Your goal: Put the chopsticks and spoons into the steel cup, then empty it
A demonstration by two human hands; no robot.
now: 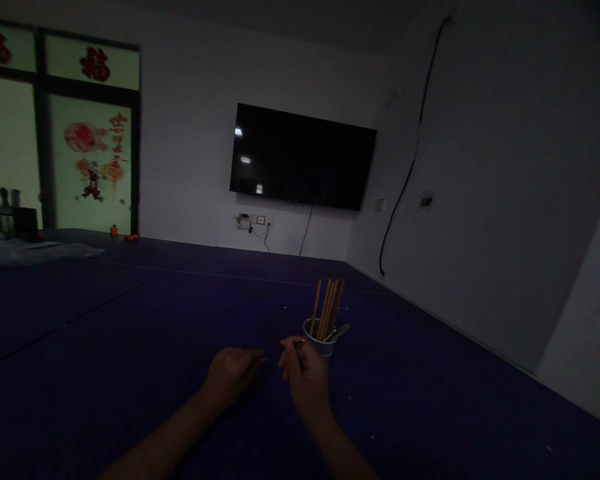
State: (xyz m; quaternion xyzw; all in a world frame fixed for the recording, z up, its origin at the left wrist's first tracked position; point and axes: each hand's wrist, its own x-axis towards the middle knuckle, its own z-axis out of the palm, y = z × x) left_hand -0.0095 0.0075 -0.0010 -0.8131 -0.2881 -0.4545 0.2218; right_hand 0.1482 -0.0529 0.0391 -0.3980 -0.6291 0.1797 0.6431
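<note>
A light metal-looking cup (322, 348) stands on the dark blue surface, with several wooden chopsticks (327, 310) upright in it. A spoon-like handle (341, 331) leans out over the cup's right rim. My right hand (307, 380) is just in front of the cup and overlaps its left side in view. Its fingers are curled in, thumb against them; what they hold, if anything, is too dark to make out. To the left, my left hand (234, 373) rests low over the surface, fingers pressed together and pointing right. A small pale glint shows at its fingertips, too small to name.
The dark blue surface (180, 313) reaches to the walls. Small pale bits lie scattered on it. Plastic sheeting (35, 252) and small orange objects (114, 230) are at the far left. A television (303, 157) hangs on the back wall; a black cable (405, 177) hangs at right.
</note>
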